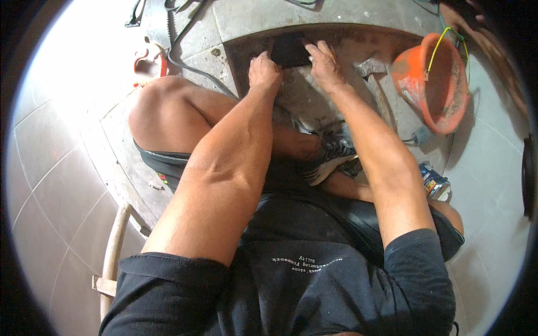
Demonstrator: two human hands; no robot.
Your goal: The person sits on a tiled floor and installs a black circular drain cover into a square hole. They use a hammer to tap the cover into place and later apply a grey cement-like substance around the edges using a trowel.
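A flat black rectangular piece, its exact kind unclear, stands between my hands at a dark brown recess. My left hand is closed at its left side, the fingers drawn together and the tips partly hidden. On the other side, my right hand has its fingers bent against the right edge, with the thumb out of sight. Below the hands lies a dusty, stained floor patch inside the recess. My shoe rests just this side of it.
An orange bucket with a dirty inside lies tipped at the right. Near my right knee sits a crumpled blue packet or can. An orange-and-white tool and a dark strap are at the left, above a wooden frame.
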